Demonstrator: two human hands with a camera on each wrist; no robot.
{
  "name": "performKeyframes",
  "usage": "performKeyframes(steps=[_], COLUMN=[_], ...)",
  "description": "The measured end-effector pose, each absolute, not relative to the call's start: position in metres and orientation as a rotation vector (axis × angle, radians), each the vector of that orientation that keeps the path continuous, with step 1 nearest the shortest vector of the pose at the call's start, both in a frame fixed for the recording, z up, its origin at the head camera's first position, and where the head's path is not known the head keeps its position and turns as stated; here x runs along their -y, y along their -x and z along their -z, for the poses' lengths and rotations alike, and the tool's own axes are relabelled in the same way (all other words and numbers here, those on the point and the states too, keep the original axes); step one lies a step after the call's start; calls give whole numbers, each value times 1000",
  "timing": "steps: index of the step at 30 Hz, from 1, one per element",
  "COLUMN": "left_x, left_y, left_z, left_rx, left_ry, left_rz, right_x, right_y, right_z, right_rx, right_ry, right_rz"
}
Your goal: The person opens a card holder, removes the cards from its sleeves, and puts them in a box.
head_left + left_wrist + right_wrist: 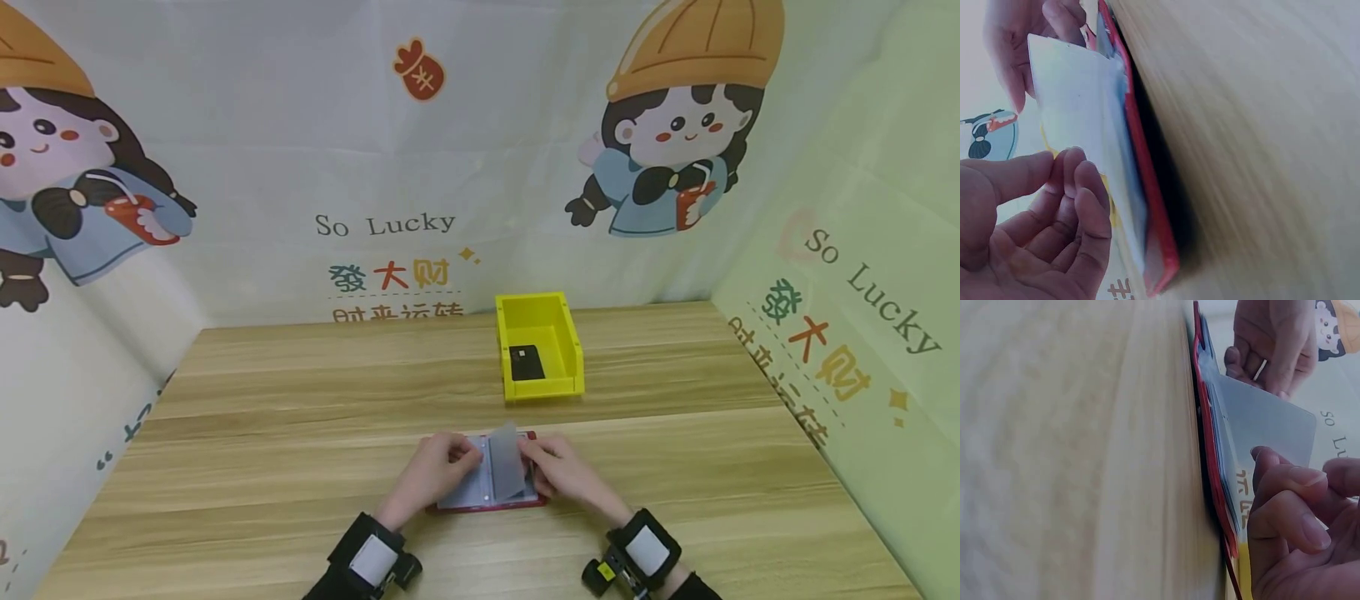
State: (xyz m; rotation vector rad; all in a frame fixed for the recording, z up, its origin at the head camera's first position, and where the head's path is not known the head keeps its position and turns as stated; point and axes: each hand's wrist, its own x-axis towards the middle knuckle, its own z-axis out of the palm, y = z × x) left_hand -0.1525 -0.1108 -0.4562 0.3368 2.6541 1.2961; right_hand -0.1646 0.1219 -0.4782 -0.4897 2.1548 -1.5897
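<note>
A red card holder [516,505] lies spread on the wooden table, its pale plastic pages facing up. One page [507,463] stands raised from the spine, leaning right between the hands. Above the left-hand pages, my left hand [438,467] has thumb and fingertips drawn together. Its tips overlap the raised page [1072,94] in the left wrist view, but contact is unclear. My right hand [558,471] is at the page's free edge, fingers curled, and seems to pinch it. In the right wrist view these fingers [1291,519] partly cover the page's near edge.
Behind the card holder stands a yellow bin [576,379] with a black card [527,362] inside. A printed cloth [510,192] hangs along the table's back edge, and another printed panel [847,275] stands at the right.
</note>
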Motion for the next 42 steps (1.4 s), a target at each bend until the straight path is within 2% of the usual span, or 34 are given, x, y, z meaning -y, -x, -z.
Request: performKeyframes(steps=[13,23,42], left_x=[107,113,129], left_y=[153,150,148], left_z=[452,449,459], left_rx=[-2623,-2649,-2783], left_ry=[-263,-225,-62], left_rz=[-1449,-1473,-1294], right_x=[-107,-95,-91], right_y=[163,165,166], right_z=[481,483,479], right_rx=[-2120,-2169,-2334], right_ry=[471,563,694], right_rz=[1587,1506,1251])
